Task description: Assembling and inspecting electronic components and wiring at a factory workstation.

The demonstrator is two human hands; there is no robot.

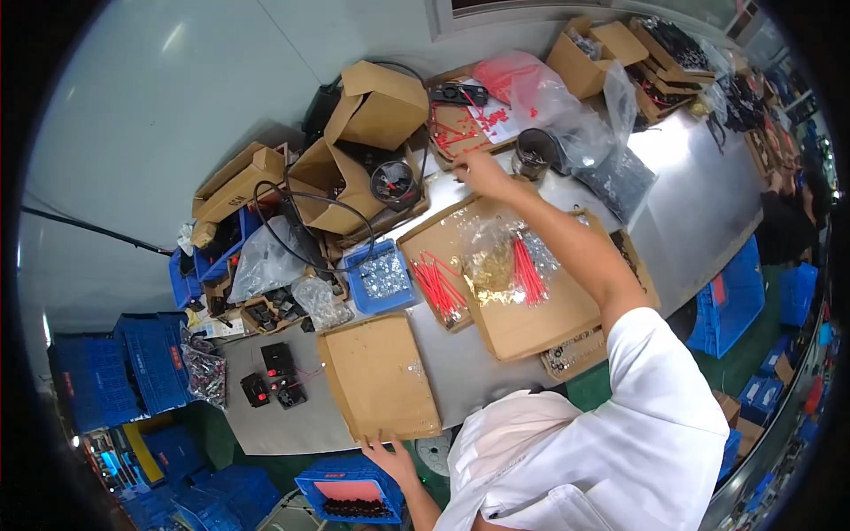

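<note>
My left hand (390,458) is at the front edge of a shallow cardboard tray (376,372). Its fingers are apart, and their tips touch the tray's rim. Far across the bench, my right hand (482,173) is closed, with its fingertips bent together. Whatever they may hold is too small to make out. It is near a dark cup (535,152) and a flat box of small red parts (456,133). Below my right arm, a larger tray (522,336) holds a bundle of red wires (529,270) and clear bags. More red wires (436,285) lie in the tray beside it.
A blue bin (381,279) of small metal parts stands at mid-bench. Open cardboard boxes (381,97) and a looping black cable (305,188) line the wall side. Black parts (279,358) sit at the left. Blue crates (350,487) stand beside the bench.
</note>
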